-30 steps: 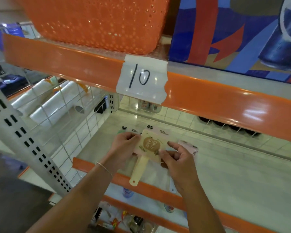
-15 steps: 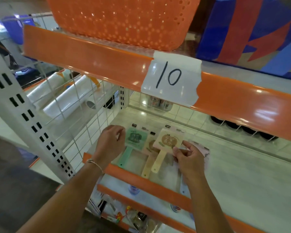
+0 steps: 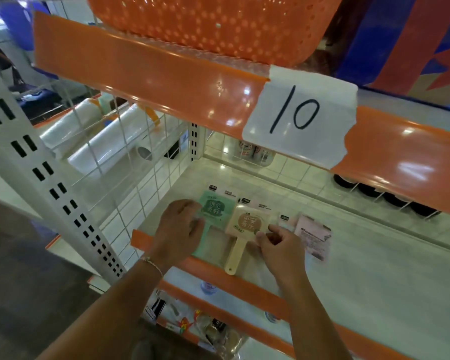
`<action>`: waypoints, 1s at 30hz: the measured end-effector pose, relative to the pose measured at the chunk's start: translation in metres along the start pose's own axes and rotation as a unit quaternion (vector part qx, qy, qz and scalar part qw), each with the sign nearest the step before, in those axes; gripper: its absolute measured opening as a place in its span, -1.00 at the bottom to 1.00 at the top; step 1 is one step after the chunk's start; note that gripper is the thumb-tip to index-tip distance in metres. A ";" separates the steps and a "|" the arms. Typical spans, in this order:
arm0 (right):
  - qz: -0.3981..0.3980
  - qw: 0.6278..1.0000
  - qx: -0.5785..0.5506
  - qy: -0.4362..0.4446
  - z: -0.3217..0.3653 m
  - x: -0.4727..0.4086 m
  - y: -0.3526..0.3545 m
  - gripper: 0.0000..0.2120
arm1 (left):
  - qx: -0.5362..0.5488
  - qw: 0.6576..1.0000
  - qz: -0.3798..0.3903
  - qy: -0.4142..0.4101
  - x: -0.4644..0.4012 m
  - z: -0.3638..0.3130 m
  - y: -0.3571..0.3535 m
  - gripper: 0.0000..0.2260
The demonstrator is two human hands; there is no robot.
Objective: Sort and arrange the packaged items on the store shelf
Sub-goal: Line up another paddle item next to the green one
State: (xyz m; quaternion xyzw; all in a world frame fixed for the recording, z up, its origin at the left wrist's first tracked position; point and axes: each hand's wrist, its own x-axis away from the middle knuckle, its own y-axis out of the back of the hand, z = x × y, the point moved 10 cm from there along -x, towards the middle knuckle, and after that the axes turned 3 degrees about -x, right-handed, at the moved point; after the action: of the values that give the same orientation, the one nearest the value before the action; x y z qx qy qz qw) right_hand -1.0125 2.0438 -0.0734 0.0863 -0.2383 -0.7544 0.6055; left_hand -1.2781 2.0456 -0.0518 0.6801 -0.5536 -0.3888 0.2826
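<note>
On the pale shelf point(image 3: 374, 268), close behind its orange front lip point(image 3: 218, 271), three packaged items lie flat in a row. The green paddle-shaped fan point(image 3: 217, 211) is farthest left, its printed face up and its handle mostly hidden under the left hand point(image 3: 178, 228). That hand lies over the green fan's left edge with the fingers bent down onto the packaging; whether its grip actually closes on the edge or only presses on it is hard to tell from this angle. Just beside it to the right lies the cream fan point(image 3: 248, 223), with its handle point(image 3: 235, 253) pointing toward the shelf's front and its tip reaching over the orange lip. The right hand point(image 3: 277, 246) has its grip clamped on the cream fan's lower right corner, thumb and fingertips pinching the wrapper. Right of that hand sits a pink package point(image 3: 313, 236), slightly blurred, touching or nearly touching the cream fan's wrapper. A thin bracelet point(image 3: 152, 263) circles the left wrist. Overhead, the upper shelf's orange edge carries a taped white label point(image 3: 300, 119) reading 10, and an orange perforated basket point(image 3: 211, 24) stands above it. Through the wire grid side panel point(image 3: 130, 165) at left, rolls of clear plastic bags point(image 3: 102, 141) lie on the neighbouring shelf.
</note>
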 end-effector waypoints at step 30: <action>0.045 0.981 0.173 0.081 0.027 0.019 -0.015 -0.52 | -0.019 1.000 0.014 0.020 -0.002 0.012 -0.007 -0.38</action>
State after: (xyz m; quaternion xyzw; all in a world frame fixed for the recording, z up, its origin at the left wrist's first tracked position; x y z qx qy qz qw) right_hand -1.0414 2.0347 -0.0533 0.2397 -0.3190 -0.6642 0.6321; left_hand -1.2840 2.0495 -0.0637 0.6742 -0.5497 -0.3818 0.3123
